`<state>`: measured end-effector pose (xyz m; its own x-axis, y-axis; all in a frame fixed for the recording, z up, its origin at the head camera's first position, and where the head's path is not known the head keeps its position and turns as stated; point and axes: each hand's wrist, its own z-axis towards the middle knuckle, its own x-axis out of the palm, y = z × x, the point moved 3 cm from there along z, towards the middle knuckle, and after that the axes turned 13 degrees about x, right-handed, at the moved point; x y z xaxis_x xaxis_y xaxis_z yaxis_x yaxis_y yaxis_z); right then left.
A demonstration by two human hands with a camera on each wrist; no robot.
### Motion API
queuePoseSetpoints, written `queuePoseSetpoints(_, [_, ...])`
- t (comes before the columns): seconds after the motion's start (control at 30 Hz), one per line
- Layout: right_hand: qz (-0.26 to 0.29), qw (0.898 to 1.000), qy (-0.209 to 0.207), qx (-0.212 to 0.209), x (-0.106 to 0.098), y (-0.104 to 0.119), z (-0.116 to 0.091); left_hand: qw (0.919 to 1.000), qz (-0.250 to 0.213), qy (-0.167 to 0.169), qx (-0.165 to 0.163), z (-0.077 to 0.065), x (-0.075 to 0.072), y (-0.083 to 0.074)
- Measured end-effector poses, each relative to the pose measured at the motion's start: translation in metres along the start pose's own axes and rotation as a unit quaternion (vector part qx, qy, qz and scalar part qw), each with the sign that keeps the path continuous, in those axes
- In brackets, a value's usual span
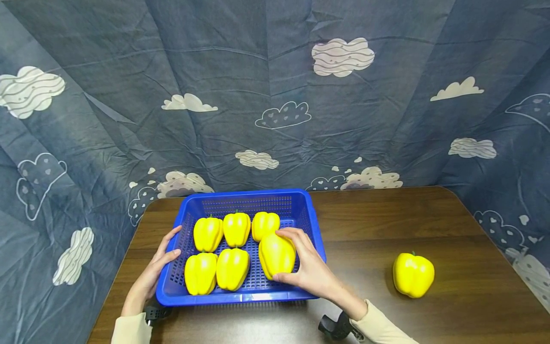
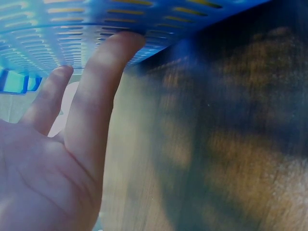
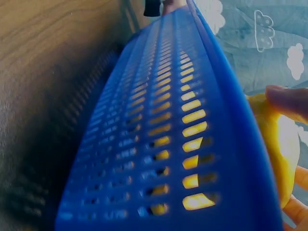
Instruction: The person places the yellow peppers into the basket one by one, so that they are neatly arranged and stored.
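A blue perforated plastic basket [image 1: 253, 298] holds several yellow bell peppers, such as one at front left [image 1: 200, 273]. Over the basket's front right part, my right hand [image 1: 307, 265] grips a yellow bell pepper [image 1: 277, 256] between thumb and fingers. The right wrist view shows that pepper [image 3: 279, 144] just beyond the basket's rim. With fairly straight fingers, my left hand [image 1: 152, 270] touches the basket's left side. Its palm [image 2: 43, 178] and extended fingers show in the left wrist view, against the basket's slotted wall [image 2: 62, 38].
Another yellow bell pepper [image 1: 413, 274] stands on the brown wooden table [image 1: 356, 229], right of the basket. Behind the table hangs a grey-blue curtain [image 1: 240, 129] with cloud prints. A black wrist device [image 1: 337, 327] sits under the right forearm.
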<state>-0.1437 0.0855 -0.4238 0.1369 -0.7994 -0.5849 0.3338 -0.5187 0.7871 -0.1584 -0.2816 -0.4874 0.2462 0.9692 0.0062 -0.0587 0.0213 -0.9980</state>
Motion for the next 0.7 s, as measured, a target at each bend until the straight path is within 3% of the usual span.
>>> queuePoseSetpoints(0.33, [-0.008,1.000,-0.007,-0.001,0.020,0.003,-0.001,0.9995,-0.017,0.016,0.020,0.000,0.000,-0.001])
queuePoseSetpoints(0.7, [-0.044,0.999,0.004,0.003,0.030,0.005,-0.001,0.9996,-0.016,0.016,0.020,0.000,-0.002,0.001])
